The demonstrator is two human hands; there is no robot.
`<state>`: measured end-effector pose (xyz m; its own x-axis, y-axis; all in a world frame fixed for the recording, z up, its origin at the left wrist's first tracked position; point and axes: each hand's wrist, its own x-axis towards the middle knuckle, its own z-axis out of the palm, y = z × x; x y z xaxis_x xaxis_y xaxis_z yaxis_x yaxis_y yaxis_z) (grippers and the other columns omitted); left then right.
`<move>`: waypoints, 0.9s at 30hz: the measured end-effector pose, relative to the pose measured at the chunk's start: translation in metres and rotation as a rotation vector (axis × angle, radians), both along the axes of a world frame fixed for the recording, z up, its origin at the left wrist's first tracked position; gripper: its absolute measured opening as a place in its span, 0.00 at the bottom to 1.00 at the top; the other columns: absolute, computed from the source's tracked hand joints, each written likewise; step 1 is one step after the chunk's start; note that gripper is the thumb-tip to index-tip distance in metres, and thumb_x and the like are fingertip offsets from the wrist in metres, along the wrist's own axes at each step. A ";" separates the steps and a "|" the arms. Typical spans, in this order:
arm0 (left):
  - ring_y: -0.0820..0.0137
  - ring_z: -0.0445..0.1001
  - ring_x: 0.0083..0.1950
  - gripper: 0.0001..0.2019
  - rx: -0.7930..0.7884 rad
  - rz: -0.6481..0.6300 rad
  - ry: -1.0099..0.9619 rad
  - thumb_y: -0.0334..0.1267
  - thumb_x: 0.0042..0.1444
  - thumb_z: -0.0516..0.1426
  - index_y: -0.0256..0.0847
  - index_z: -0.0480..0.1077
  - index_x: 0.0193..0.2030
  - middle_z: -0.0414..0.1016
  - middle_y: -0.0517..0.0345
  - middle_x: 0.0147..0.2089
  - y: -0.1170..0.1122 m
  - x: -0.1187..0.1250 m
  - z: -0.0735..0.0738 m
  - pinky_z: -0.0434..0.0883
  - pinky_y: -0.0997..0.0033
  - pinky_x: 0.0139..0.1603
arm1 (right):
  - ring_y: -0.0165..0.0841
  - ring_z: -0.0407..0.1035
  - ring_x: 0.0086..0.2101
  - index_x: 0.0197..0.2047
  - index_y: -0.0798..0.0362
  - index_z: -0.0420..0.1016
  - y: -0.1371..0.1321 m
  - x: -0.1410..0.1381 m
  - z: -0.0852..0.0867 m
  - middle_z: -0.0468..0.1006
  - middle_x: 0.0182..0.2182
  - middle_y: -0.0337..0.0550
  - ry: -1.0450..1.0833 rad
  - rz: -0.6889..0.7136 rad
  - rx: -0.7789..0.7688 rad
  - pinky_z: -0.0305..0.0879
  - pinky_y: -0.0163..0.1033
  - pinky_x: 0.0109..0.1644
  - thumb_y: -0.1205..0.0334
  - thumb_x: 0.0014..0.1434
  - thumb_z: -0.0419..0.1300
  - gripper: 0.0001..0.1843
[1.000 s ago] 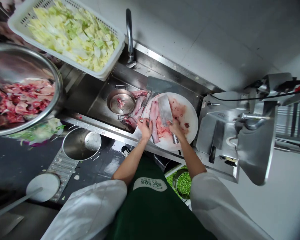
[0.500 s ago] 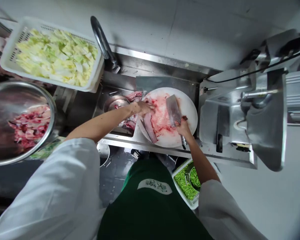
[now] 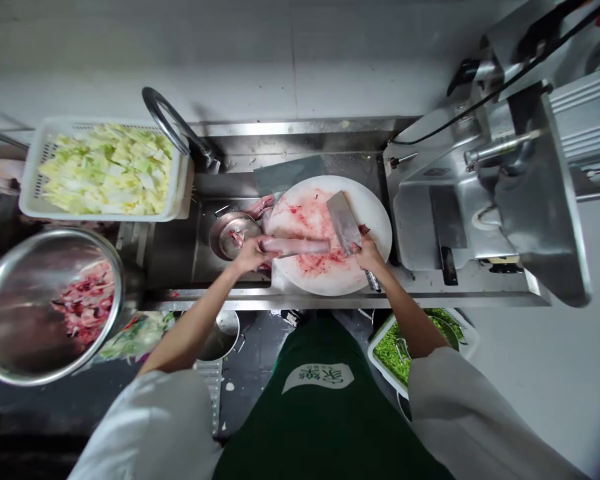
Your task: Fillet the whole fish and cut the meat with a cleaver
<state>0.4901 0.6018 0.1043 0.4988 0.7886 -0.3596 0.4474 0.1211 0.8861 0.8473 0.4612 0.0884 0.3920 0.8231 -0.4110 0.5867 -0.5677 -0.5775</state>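
Note:
My left hand [image 3: 251,255] is closed round the left end of a long pale pink piece of fish [image 3: 303,247]. The piece lies level over the left half of a round white cutting board [image 3: 325,283], which is smeared with blood. In my right hand [image 3: 369,256] is a cleaver [image 3: 343,219], gripped by its handle, its broad blade slanting up and left over the board. The blade's tip is to the right of the fish. Left of the board, a small metal pot [image 3: 219,239] and more raw pieces [image 3: 259,207] sit in the sink.
A white basket [image 3: 97,217] of chopped cabbage stands at the back left, by a curved faucet [image 3: 173,120]. In front is a steel bowl [image 3: 15,313] with raw chunks. A slicing machine [image 3: 545,200] and another cleaver [image 3: 449,220] are on the right. Below sits a basket of chopped greens [image 3: 395,350].
The fish, lying steeply across the board's left side earlier, has turned level. My left hand has moved left and down to grip its end. The cleaver stays in my right hand; the view has shifted.

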 end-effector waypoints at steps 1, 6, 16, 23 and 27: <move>0.73 0.68 0.24 0.26 -0.044 0.136 -0.046 0.55 0.44 0.74 0.39 0.75 0.40 0.73 0.63 0.27 -0.019 0.008 -0.005 0.66 0.74 0.25 | 0.39 0.78 0.32 0.57 0.60 0.77 0.001 -0.002 0.002 0.83 0.35 0.49 -0.018 0.010 -0.033 0.74 0.38 0.36 0.63 0.70 0.58 0.16; 0.74 0.67 0.23 0.23 -0.135 0.447 -0.133 0.60 0.57 0.67 0.40 0.70 0.33 0.72 0.60 0.25 -0.112 0.079 -0.037 0.64 0.74 0.23 | 0.44 0.82 0.42 0.54 0.62 0.78 0.008 -0.031 0.017 0.85 0.43 0.59 -0.129 0.023 -0.105 0.75 0.39 0.43 0.66 0.72 0.56 0.13; 0.71 0.72 0.22 0.21 -0.022 0.266 -0.145 0.57 0.55 0.67 0.39 0.76 0.33 0.77 0.56 0.26 -0.104 0.047 -0.045 0.68 0.72 0.23 | 0.47 0.82 0.49 0.61 0.61 0.70 0.030 -0.103 0.033 0.85 0.50 0.63 -0.060 0.029 0.075 0.74 0.44 0.51 0.72 0.72 0.50 0.18; 0.72 0.73 0.21 0.27 -0.041 0.547 -0.170 0.64 0.49 0.69 0.39 0.74 0.34 0.77 0.57 0.26 -0.104 -0.002 -0.055 0.69 0.74 0.20 | 0.47 0.81 0.50 0.60 0.62 0.69 0.036 -0.109 0.045 0.84 0.51 0.66 -0.097 0.007 0.078 0.74 0.43 0.51 0.73 0.72 0.49 0.17; 0.72 0.73 0.21 0.28 -0.036 0.687 -0.170 0.65 0.48 0.69 0.39 0.74 0.35 0.77 0.57 0.25 -0.117 -0.023 -0.052 0.70 0.73 0.22 | 0.49 0.81 0.47 0.63 0.63 0.67 0.041 -0.112 0.056 0.84 0.47 0.65 -0.201 0.000 0.144 0.74 0.45 0.51 0.68 0.75 0.47 0.19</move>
<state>0.4670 0.4850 0.0521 -0.0561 0.9340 -0.3529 0.1153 0.3571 0.9269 0.7353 0.5020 0.1440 0.4541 0.8674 -0.2034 0.6978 -0.4882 -0.5242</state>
